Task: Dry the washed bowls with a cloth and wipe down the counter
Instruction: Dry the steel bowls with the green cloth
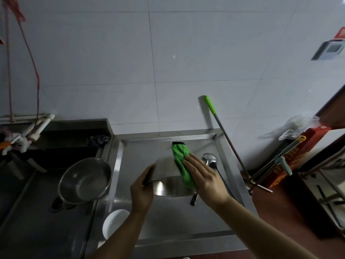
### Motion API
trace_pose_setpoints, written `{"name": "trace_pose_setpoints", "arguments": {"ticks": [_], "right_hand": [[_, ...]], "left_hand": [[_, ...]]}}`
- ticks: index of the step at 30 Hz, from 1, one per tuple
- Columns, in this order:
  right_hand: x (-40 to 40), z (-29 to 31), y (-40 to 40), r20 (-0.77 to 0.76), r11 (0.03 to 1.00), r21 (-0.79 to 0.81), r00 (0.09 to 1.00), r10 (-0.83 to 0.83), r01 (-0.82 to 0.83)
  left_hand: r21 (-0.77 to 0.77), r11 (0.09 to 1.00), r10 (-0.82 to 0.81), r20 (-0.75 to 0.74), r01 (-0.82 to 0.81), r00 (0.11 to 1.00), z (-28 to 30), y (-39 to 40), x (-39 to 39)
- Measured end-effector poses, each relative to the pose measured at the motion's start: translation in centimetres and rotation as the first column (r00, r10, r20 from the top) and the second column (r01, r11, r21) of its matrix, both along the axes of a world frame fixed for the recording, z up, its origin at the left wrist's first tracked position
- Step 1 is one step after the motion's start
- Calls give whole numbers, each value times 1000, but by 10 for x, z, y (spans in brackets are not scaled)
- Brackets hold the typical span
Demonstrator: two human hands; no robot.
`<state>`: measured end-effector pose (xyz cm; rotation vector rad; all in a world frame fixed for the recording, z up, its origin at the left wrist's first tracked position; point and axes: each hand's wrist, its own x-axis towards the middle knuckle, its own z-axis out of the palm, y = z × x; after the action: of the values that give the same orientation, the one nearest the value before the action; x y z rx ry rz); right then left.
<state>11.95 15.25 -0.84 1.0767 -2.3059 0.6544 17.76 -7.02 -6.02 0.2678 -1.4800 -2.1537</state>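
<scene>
Over steel counter, L hand grips upturned steel bowl; R hand fingers flat on fuzzy green cloth.

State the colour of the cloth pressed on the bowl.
Bright green with a black edge, seen in the head view: cloth on bowl.

No text can be read. The red box by the counter's right edge bears gold characters, too blurred to make out, and the red wall sign is equally illegible.
</scene>
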Motion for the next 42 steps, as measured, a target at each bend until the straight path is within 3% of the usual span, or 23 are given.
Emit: {"name": "trace_pose_setpoints", "arguments": {"ticks": [2,3,5,10,13,18,21,24,25,27,29,32,34,36,38,39,40,41,42], "right_hand": [[0,-2,-2,11,1000,8,1000,5,-5],[0,-3,-4,19,1000,12,1000,0,-1],[2,-5,-8,26,999,33,999,-30,29],[7,-3,-22,-22,972,227,998,-53,57],[11,-3,-35,16,956,289,999,-47,41],[14,0,-40,60,959,284,998,-22,4],[17,6,-34,39,962,270,999,11,-21],[16,6,-28,11,975,222,1000,16,-18],[14,6,-25,12,981,191,1000,17,-19],[9,7,-18,23,994,111,1000,13,-16],[2,7,-9,62,999,33,998,-16,14],[-6,5,7,177,997,-50,983,-44,54],[-9,1,10,222,996,-78,975,-28,47],[-11,-5,6,222,996,-79,975,-21,39],[-14,-12,0,196,999,-24,980,-27,32],[-15,-16,-2,180,999,11,983,-39,38],[-16,-21,-2,162,998,38,985,-55,49],[-15,-25,-1,142,997,55,987,-69,62],[-14,-29,0,122,996,65,990,-75,68]], "left_hand": [[-189,980,78,80,-61,994,2,2,3],[-403,911,142,103,-89,984,-2,2,5],[-681,731,150,122,-27,981,-7,-2,0],[-932,325,76,192,158,978,20,15,-12],[-929,318,119,240,192,964,28,22,-18],[-940,339,55,55,33,997,21,18,-13],[-909,415,95,1,-39,995,11,10,-12],[-849,522,134,-8,-78,991,5,3,-10],[-787,612,126,1,-77,992,4,0,-9],[-508,859,114,74,-61,991,4,-4,-6],[-290,955,105,146,-59,984,3,-9,-6],[-436,889,285,292,-138,913,8,-17,-5],[-494,865,274,320,-87,907,8,-22,-11],[-499,857,131,451,128,883,4,-28,-18],[-457,805,28,667,379,745,2,-28,-21],[-323,849,-15,777,418,630,2,-27,-22],[-70,944,-118,841,323,528,4,-24,-22],[241,957,-289,824,160,487,9,-21,-19],[533,846,-461,728,5,507,14,-17,-16]]}}
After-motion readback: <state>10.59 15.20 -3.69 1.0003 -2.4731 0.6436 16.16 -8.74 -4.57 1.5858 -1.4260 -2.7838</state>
